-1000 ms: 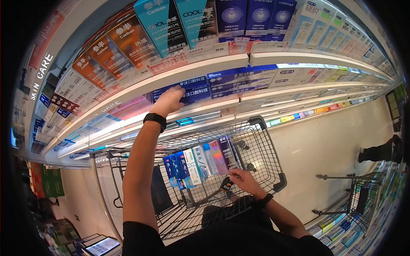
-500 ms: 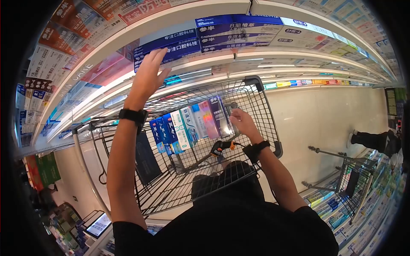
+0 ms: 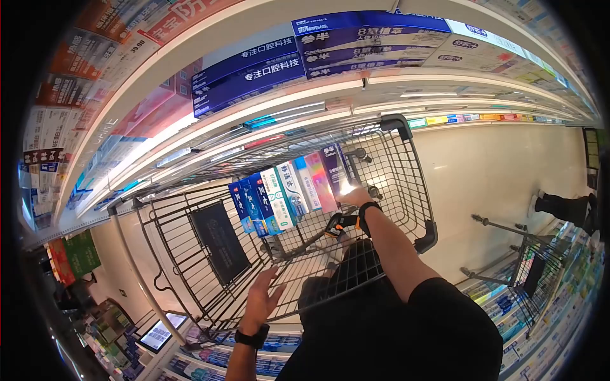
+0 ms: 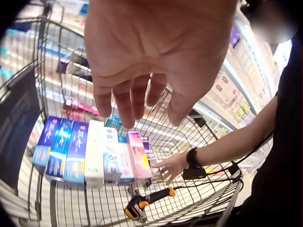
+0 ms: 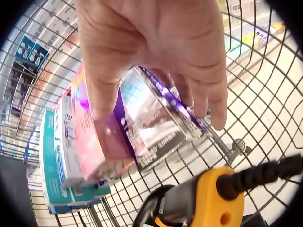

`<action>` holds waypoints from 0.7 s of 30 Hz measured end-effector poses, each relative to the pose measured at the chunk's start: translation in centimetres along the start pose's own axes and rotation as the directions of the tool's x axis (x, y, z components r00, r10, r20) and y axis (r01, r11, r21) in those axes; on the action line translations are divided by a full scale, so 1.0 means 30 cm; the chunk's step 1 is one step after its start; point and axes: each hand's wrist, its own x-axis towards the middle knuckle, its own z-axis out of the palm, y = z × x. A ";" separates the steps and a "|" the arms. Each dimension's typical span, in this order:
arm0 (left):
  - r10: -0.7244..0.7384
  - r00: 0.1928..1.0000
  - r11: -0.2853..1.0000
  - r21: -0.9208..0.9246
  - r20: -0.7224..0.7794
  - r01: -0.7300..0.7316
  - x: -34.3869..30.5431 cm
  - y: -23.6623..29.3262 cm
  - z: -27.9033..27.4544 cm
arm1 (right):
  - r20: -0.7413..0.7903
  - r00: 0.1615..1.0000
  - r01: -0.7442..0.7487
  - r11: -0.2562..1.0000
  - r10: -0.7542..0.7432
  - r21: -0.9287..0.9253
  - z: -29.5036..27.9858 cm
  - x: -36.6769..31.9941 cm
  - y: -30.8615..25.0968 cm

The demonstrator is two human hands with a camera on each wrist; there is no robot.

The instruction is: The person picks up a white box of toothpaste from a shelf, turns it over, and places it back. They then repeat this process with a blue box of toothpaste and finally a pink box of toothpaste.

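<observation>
Beside the spread right hand [image 3: 356, 196] lies the purple box [image 3: 333, 166], partly hidden, contact unclear. The left hand [image 3: 259, 300] is spread.

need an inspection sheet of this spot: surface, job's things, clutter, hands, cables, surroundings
surface: wire cart, mesh bottom partly in sight
job's things: boxes in one row in the cart; purple box at the row's end beside a pink box
clutter: black-and-orange device
left hand: holds nothing, fingers relaxed
right hand: at the purple box, thumb and fingers to either side; firm grip not certain
cables: black cord from the device
surroundings: stocked shelves, second cart, another person's legs
</observation>
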 end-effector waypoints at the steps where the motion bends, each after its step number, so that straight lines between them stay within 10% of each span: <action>1: -0.020 1.000 1.000 -0.016 0.005 0.021 -0.018 -0.019 0.032 | -0.037 0.999 0.020 1.000 -0.020 0.002 0.013 -0.003 0.021; 10: -0.123 0.992 0.986 -0.118 -0.009 0.121 -0.059 -0.094 0.189 | -0.018 0.999 -0.041 0.998 0.042 0.044 0.024 -0.048 0.029; 21: -0.149 0.985 0.981 -0.139 -0.088 0.136 -0.111 -0.107 0.160 | -0.517 0.855 -0.040 0.999 0.047 0.025 0.147 -0.083 0.020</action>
